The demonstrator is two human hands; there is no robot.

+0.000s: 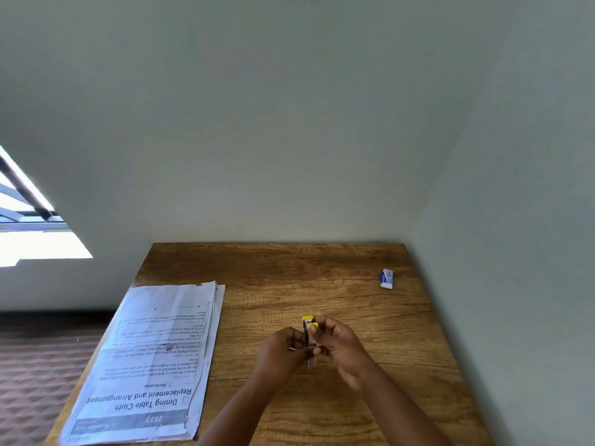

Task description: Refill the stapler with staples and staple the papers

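A small yellow and silver stapler (309, 331) is held just above the middle of the wooden table (322, 278), pointing away from me. My left hand (281, 350) grips its near end from the left. My right hand (338, 344) pinches its yellow top near the far end from the right. A stack of printed papers (154, 358) lies on the left side of the table, its text upside down to me. A small blue and white staple box (386, 278) stands at the far right of the table, apart from both hands.
The table sits in a corner, with a wall behind it and a wall (515, 252) close along its right edge. The papers overhang the left table edge a little. A bright window (29, 233) and patterned floor (38, 365) lie to the left.
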